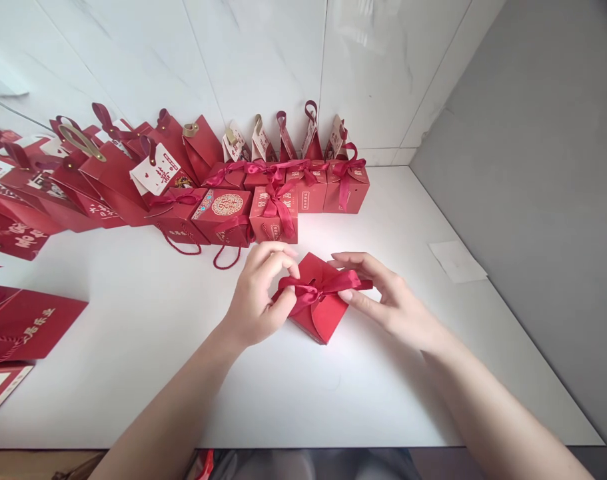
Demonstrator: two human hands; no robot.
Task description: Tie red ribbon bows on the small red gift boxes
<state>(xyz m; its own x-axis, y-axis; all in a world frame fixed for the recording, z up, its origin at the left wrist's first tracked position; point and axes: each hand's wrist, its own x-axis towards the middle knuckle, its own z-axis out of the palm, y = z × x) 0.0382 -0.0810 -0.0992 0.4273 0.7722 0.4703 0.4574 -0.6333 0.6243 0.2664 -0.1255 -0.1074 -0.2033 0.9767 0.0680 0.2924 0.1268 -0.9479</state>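
Note:
A small red gift box (pixel 328 319) rests on the white table, turned cornerwise toward me. Across its folded top lies a dark red satin ribbon (pixel 310 293), tied in a bow. My left hand (pixel 260 293) pinches the bow's left loop between thumb and forefinger. My right hand (pixel 383 293) is at the bow's right side, with thumb and fingers closed around the ribbon there. The box's far side is partly hidden by the ribbon and fingers.
Behind stand several finished red boxes with bows (pixel 346 190) and a row of handled gift bags (pixel 126 183) along the tiled wall. At left lies a larger red box (pixel 43 320). A white paper piece (pixel 458 261) lies near the grey partition (pixel 533 167) on the table (pixel 158 387).

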